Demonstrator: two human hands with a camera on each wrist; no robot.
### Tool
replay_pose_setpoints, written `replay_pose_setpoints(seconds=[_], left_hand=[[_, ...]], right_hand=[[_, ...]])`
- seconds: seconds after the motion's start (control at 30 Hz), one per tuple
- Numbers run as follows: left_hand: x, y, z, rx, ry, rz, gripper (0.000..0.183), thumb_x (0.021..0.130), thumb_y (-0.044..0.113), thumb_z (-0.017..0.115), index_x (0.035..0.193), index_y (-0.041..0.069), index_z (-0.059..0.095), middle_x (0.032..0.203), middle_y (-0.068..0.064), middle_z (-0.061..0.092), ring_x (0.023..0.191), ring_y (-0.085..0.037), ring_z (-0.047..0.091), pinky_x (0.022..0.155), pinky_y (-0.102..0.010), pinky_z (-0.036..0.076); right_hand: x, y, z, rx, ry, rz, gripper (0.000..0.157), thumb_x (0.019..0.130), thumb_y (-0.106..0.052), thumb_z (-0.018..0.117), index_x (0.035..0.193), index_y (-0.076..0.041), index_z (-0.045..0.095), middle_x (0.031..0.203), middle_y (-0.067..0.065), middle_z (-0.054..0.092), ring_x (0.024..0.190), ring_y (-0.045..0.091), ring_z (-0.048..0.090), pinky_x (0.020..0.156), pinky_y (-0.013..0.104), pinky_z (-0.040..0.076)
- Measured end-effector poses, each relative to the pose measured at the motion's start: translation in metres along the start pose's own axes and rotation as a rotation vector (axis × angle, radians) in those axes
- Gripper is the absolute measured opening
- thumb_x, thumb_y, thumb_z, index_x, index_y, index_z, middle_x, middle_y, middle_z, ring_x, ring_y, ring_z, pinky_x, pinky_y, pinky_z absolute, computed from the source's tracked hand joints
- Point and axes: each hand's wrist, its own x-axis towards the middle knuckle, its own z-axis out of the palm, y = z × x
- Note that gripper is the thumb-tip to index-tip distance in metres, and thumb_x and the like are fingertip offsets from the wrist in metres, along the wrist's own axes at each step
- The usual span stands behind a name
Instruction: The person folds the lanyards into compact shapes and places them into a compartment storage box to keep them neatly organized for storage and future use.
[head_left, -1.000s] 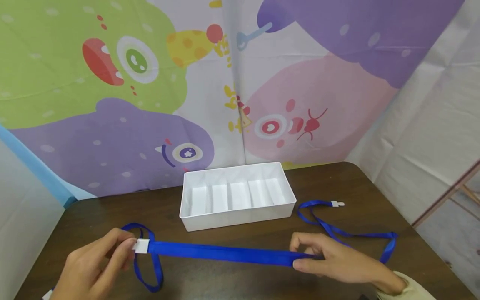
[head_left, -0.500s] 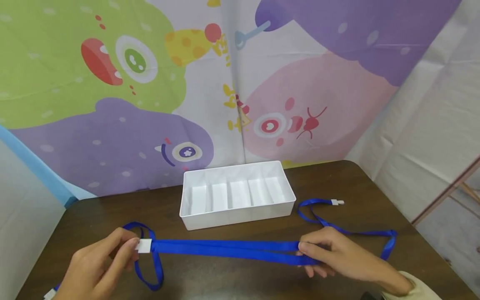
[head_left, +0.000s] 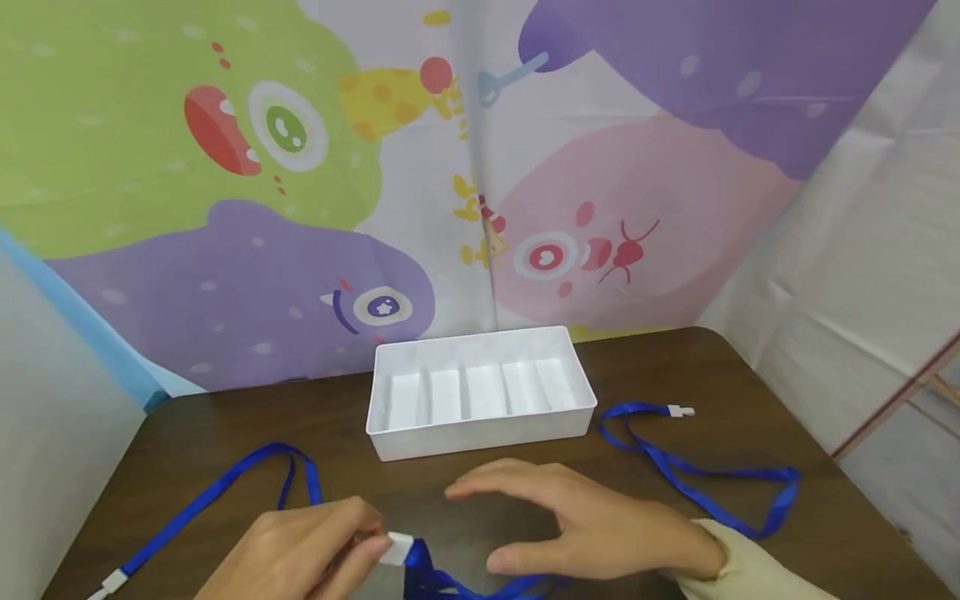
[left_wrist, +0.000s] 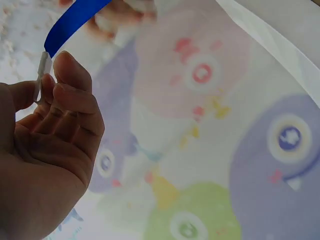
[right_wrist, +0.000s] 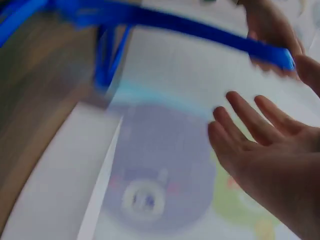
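My left hand (head_left: 300,550) pinches the white clip (head_left: 399,548) of a blue lanyard (head_left: 420,568) between thumb and fingers, low in the head view. The left wrist view shows the same pinch on the clip (left_wrist: 43,64), with the blue strap (left_wrist: 70,25) running up from it. My right hand (head_left: 585,521) is spread to the right of the clip, its thumb apart from the other fingers. Part of the strap shows slack below it. In the right wrist view its fingers (right_wrist: 252,120) are extended, and the strap's end lies close to the thumb; whether they touch, I cannot tell.
A white tray (head_left: 487,433) with several compartments stands at the back of the brown table (head_left: 637,375). One blue lanyard (head_left: 217,483) lies at the left, another (head_left: 705,471) at the right. A cartoon-printed cloth (head_left: 420,208) hangs behind.
The right hand has released the far end of the stretched lanyard and moved left with fingers spread. My left hand has brought the clip rightward and lower; the strap has gone slack.
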Motion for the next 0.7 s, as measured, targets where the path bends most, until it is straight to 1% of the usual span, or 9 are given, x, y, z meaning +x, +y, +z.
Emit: replay_pose_setpoints(seconds=[0.07, 0.17, 0.2, 0.27, 0.3, 0.37, 0.43, 0.5, 0.7], left_hand=[[0.005, 0.004, 0.008, -0.032, 0.028, 0.089, 0.020, 0.105, 0.023, 0.052, 0.089, 0.014, 0.059, 0.069, 0.015, 0.053, 0.059, 0.012, 0.042, 0.054, -0.001, 0.034], [0.009, 0.007, 0.012, -0.030, 0.057, 0.141, 0.024, 0.106, 0.024, 0.049, 0.088, 0.012, 0.059, 0.069, 0.014, 0.052, 0.060, 0.010, 0.043, 0.055, 0.000, 0.035], [0.009, 0.008, 0.011, -0.027, 0.058, 0.129, 0.024, 0.106, 0.025, 0.049, 0.088, 0.012, 0.059, 0.069, 0.014, 0.053, 0.060, 0.010, 0.043, 0.055, 0.000, 0.035], [0.009, 0.006, 0.009, -0.024, 0.058, 0.098, 0.024, 0.106, 0.026, 0.049, 0.089, 0.013, 0.059, 0.069, 0.014, 0.053, 0.059, 0.011, 0.042, 0.055, 0.000, 0.034], [0.008, 0.005, 0.007, -0.018, 0.054, 0.075, 0.024, 0.106, 0.027, 0.048, 0.089, 0.014, 0.059, 0.069, 0.015, 0.052, 0.059, 0.011, 0.040, 0.054, 0.000, 0.033], [0.005, 0.002, 0.004, -0.002, 0.047, 0.013, 0.025, 0.107, 0.030, 0.047, 0.090, 0.016, 0.059, 0.068, 0.018, 0.049, 0.059, 0.013, 0.037, 0.053, -0.001, 0.031], [0.002, -0.003, 0.004, -0.005, 0.056, -0.010, 0.024, 0.106, 0.029, 0.048, 0.090, 0.016, 0.060, 0.067, 0.018, 0.048, 0.058, 0.014, 0.036, 0.051, -0.001, 0.029], [0.000, -0.006, 0.002, -0.002, 0.040, -0.053, 0.022, 0.106, 0.031, 0.049, 0.091, 0.018, 0.060, 0.067, 0.019, 0.046, 0.058, 0.015, 0.035, 0.050, -0.001, 0.029], [0.001, -0.015, -0.004, 0.007, 0.044, -0.048, 0.015, 0.104, 0.025, 0.054, 0.094, 0.017, 0.061, 0.070, 0.018, 0.051, 0.058, 0.014, 0.039, 0.053, -0.003, 0.034]], right_hand=[[0.016, -0.005, 0.007, 0.121, -0.043, -0.112, 0.048, 0.099, -0.018, 0.063, 0.145, -0.015, 0.047, 0.146, -0.001, 0.050, 0.135, 0.016, 0.046, 0.109, 0.036, 0.041], [0.031, -0.008, 0.018, 0.331, -0.101, -0.163, 0.026, 0.100, -0.008, 0.060, 0.126, -0.006, 0.061, 0.128, 0.007, 0.064, 0.122, 0.009, 0.055, 0.105, 0.033, 0.045], [0.033, -0.008, 0.022, 0.416, -0.108, -0.153, 0.019, 0.100, -0.005, 0.058, 0.118, -0.003, 0.064, 0.117, 0.010, 0.067, 0.114, 0.007, 0.059, 0.100, 0.032, 0.049], [0.033, -0.006, 0.027, 0.565, -0.089, -0.128, 0.010, 0.099, 0.000, 0.058, 0.104, 0.003, 0.066, 0.094, 0.018, 0.067, 0.092, 0.002, 0.061, 0.081, 0.027, 0.056], [0.032, -0.006, 0.029, 0.634, -0.068, -0.107, 0.010, 0.099, 0.001, 0.057, 0.099, 0.006, 0.066, 0.084, 0.021, 0.064, 0.080, 0.001, 0.059, 0.067, 0.025, 0.056], [0.029, -0.004, 0.030, 0.734, -0.025, -0.075, 0.009, 0.098, 0.003, 0.058, 0.097, 0.009, 0.064, 0.070, 0.023, 0.056, 0.061, 0.001, 0.052, 0.046, 0.022, 0.047], [0.026, -0.003, 0.029, 0.776, 0.011, -0.059, 0.008, 0.097, 0.004, 0.059, 0.095, 0.011, 0.063, 0.062, 0.022, 0.051, 0.051, 0.003, 0.045, 0.036, 0.021, 0.035], [0.024, -0.002, 0.026, 0.779, 0.025, -0.035, 0.009, 0.097, 0.003, 0.058, 0.095, 0.010, 0.063, 0.058, 0.020, 0.047, 0.045, 0.004, 0.041, 0.033, 0.021, 0.030], [0.014, 0.000, 0.016, 0.696, 0.002, 0.014, 0.017, 0.102, -0.001, 0.050, 0.091, 0.005, 0.063, 0.054, 0.014, 0.045, 0.047, 0.004, 0.039, 0.037, 0.021, 0.029]])
